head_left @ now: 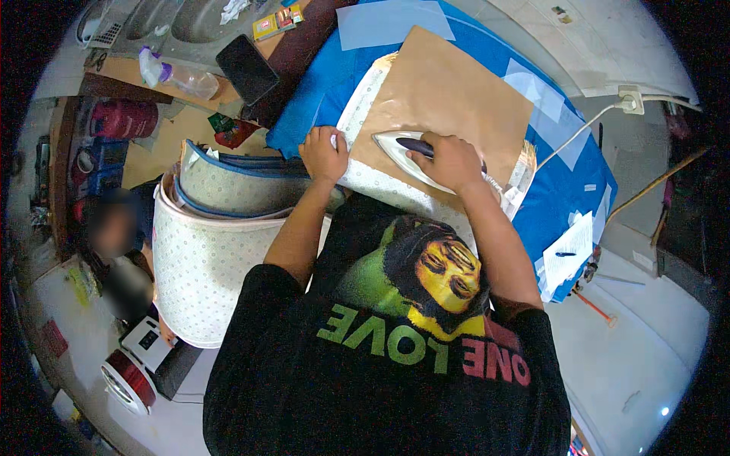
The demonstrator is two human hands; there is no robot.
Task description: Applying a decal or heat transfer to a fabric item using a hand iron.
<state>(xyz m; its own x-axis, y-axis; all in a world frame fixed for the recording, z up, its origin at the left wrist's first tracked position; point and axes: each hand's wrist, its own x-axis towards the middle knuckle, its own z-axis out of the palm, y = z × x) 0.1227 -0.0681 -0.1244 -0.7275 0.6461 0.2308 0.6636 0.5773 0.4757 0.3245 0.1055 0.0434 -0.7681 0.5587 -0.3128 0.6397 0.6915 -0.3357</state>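
My right hand point(449, 159) is closed around the dark handle of a white iron point(391, 152), which rests on a large sheet of brown paper point(449, 83). Beneath the paper lies a white dotted padded panel point(357, 106) on a blue covered surface point(570, 182). At the panel's left edge, my left hand point(323, 154) has its fingers curled over the white material, left of the iron's tip. The iron's cord runs up to a socket point(630, 102) at the upper right.
Curved dotted padded panels point(228, 273) stand to my left. Beyond them are a person point(114, 243), a boxy device point(144, 342) and a red spool point(129, 380). A spray bottle point(186, 80) and dark tablet-like object point(247, 68) lie upper left; paper with a pen point(566, 235) lies right.
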